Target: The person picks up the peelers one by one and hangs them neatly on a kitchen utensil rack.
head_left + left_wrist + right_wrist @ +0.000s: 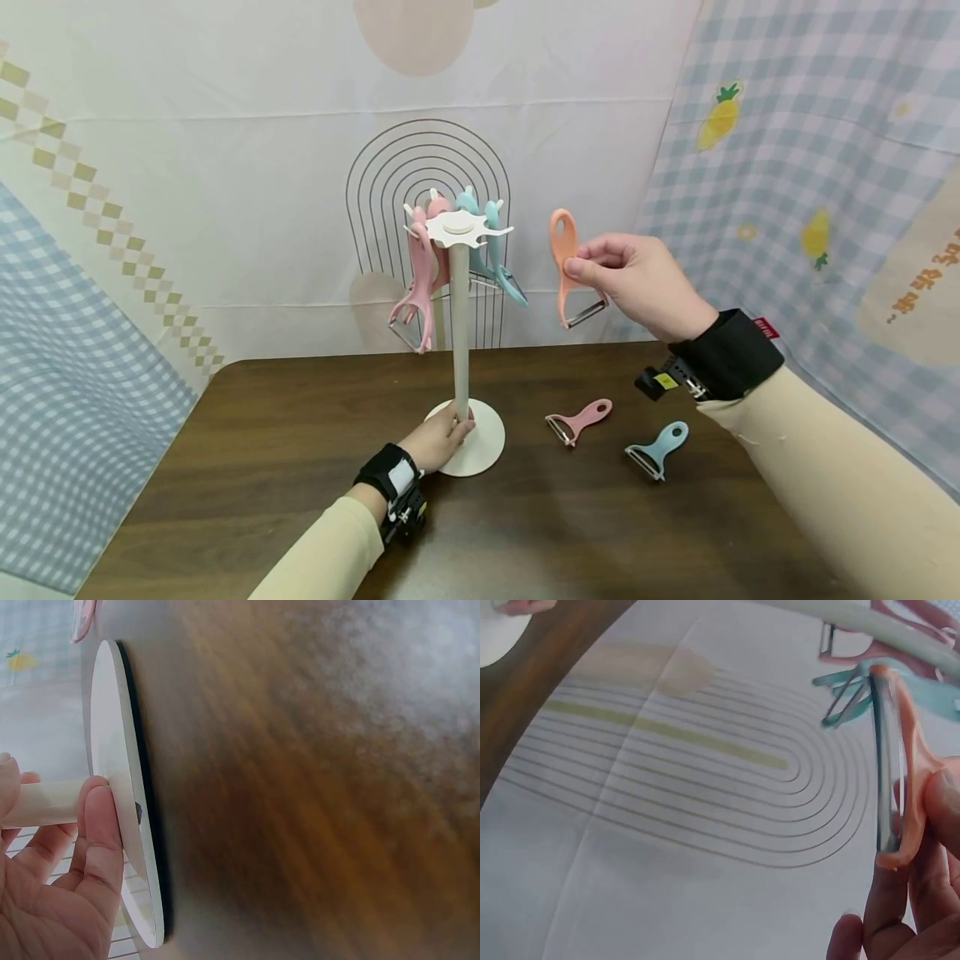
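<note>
An orange peeler [564, 242] is pinched by its handle between the thumb and fingers of my right hand [637, 279], in the air to the right of a white stand [460, 333]. In the right wrist view the blade of this orange peeler [889, 772] faces the camera. Low down, my left hand [437, 440] grips the stand's pole just above its round base [486, 442]; the left wrist view shows fingers [101, 825] against that base. Pink peelers [420, 275] hang on the left hooks of the stand's top, and blue peelers [491, 250] on the right ones.
A pink peeler [588, 414] and a blue peeler [658, 450] lie on the brown wooden table [300, 433], right of the base. Behind stands a pale patterned cloth [262, 208], with a blue checked cloth [787, 142] at the right.
</note>
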`<action>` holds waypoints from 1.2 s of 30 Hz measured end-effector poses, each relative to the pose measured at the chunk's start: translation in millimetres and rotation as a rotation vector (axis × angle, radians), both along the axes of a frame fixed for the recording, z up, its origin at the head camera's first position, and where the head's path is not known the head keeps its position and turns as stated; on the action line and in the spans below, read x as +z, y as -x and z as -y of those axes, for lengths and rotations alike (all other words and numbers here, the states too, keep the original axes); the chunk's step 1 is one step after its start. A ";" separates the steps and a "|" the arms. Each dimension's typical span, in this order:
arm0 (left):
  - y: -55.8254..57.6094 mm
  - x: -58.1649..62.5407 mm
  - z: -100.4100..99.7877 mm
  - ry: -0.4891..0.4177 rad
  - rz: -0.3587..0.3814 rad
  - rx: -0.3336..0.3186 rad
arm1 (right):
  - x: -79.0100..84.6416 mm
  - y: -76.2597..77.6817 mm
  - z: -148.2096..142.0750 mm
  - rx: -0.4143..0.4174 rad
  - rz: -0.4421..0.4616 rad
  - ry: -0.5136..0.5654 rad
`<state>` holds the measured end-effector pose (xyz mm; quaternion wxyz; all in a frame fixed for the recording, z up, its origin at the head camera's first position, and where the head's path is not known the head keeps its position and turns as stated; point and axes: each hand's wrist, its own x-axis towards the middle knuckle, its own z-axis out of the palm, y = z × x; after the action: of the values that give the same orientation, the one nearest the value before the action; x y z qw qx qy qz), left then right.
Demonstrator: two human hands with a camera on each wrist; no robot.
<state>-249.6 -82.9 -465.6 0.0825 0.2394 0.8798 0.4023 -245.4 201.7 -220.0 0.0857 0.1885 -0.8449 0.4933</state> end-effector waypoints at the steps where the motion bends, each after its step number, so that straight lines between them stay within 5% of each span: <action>1: 0.1 -0.1 0.0 -0.004 -0.003 -0.003 | 1.6 -1.1 1.6 0.019 0.005 0.012; 12: 2.8 -2.7 1.1 -0.004 0.026 0.002 | 11.4 -6.8 26.3 0.233 -0.026 0.046; 36: 3.3 -4.5 0.7 -0.001 -0.030 -0.006 | 6.2 -4.8 44.0 0.295 -0.019 0.066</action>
<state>-252.9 -83.7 -470.1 0.0704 0.2482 0.8799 0.3990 -240.6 157.7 -213.8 0.0261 0.3124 -0.7906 0.5260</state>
